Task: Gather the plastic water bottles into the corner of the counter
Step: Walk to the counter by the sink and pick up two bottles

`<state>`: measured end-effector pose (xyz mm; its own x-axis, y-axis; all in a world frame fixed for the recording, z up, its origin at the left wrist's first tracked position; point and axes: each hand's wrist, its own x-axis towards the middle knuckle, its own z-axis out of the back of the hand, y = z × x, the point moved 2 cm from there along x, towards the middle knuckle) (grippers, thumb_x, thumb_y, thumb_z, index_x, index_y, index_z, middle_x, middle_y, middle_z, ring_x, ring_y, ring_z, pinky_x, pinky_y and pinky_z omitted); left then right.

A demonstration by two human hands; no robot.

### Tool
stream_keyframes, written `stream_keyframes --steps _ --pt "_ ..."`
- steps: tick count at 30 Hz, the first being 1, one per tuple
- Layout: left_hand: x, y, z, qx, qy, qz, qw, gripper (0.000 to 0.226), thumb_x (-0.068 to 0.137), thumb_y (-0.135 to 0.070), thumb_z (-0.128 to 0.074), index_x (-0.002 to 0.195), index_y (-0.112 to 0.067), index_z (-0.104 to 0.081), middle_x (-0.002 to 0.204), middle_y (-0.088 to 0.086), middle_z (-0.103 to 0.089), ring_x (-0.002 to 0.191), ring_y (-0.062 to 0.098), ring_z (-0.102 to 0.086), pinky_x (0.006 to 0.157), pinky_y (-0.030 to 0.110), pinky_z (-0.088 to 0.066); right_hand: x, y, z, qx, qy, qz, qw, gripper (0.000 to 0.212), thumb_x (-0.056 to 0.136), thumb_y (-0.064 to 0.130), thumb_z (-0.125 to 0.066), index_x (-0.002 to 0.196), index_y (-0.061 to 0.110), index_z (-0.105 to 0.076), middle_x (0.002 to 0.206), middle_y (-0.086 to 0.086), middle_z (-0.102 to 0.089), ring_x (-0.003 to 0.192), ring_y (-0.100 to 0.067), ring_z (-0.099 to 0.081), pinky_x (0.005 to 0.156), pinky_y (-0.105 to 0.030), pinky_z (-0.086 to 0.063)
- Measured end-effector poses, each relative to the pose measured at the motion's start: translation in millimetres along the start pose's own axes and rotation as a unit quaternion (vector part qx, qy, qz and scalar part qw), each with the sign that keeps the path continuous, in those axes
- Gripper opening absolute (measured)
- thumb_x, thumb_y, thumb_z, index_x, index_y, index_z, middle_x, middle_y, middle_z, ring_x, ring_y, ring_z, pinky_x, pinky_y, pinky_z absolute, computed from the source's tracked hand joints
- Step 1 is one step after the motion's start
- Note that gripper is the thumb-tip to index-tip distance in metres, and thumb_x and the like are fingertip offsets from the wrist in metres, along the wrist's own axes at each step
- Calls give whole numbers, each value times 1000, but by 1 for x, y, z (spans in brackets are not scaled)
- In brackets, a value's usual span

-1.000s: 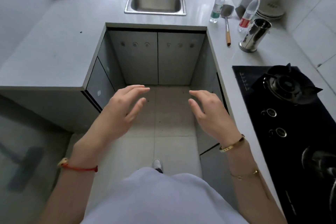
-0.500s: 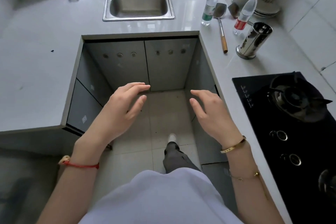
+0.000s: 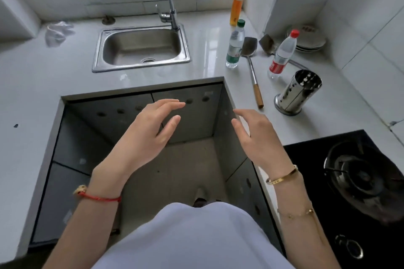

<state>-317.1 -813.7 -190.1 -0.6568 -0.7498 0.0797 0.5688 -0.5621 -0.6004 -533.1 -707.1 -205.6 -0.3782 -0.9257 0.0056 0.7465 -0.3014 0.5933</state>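
Two clear plastic water bottles stand upright on the pale counter (image 3: pixel 207 72) at the far right. The green-capped bottle (image 3: pixel 235 45) with a green label is just right of the sink. The red-capped bottle (image 3: pixel 283 54) with a red label stands farther right, near the wall corner. My left hand (image 3: pixel 150 133) and my right hand (image 3: pixel 255 137) hover in front of me over the gap between the counters, fingers apart and holding nothing. Both hands are well short of the bottles.
A steel sink (image 3: pixel 141 47) with a tall tap lies at the back. A wooden-handled spatula (image 3: pixel 251 63), a steel utensil holder (image 3: pixel 295 94), stacked plates (image 3: pixel 310 39) and an orange bottle (image 3: pixel 237 2) crowd the right corner. A black gas hob (image 3: pixel 354 181) is at the right.
The view has moved forward toward the sink, so the counter and bottles are closer. Both hands stay open and raised, now nearer the counter edge.
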Motion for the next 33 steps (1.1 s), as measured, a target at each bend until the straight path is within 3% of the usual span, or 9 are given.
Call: stream_keyframes --steps 9,23,29,33 --pt "116 8 -10 -12 18 -10 1000 36 97 -39 -39 133 -37 -46 138 -20 -48 133 3 -39 111 37 -35 100 -33 16 -5 3 -23 1000 39 97 33 -43 133 20 -49 134 1 -55 126 -17 -46 106 -32 -37" --pt "263 29 -20 -18 82 -87 993 36 97 -36 -41 133 -32 -49 138 -15 -51 131 5 -42 108 25 -35 200 -64 23 -14 -42 -111 993 40 97 35 -40 133 18 -49 133 0 -55 124 -19 -45 106 -36 -39" --pt "340 38 -11 -17 112 -134 985 38 98 -34 -42 135 -32 -46 139 -13 -49 130 11 -44 106 36 -41 253 -61 30 -14 -82 -145 986 40 97 33 -41 132 17 -50 134 0 -55 125 -19 -46 107 -40 -38" --pt "390 39 -9 -8 130 -178 975 40 97 -32 -44 137 -31 -45 140 -12 -50 130 13 -44 107 35 -40 282 -61 37 -7 -126 -173 977 39 96 32 -45 131 17 -52 132 -2 -56 124 -19 -47 102 -26 -33"
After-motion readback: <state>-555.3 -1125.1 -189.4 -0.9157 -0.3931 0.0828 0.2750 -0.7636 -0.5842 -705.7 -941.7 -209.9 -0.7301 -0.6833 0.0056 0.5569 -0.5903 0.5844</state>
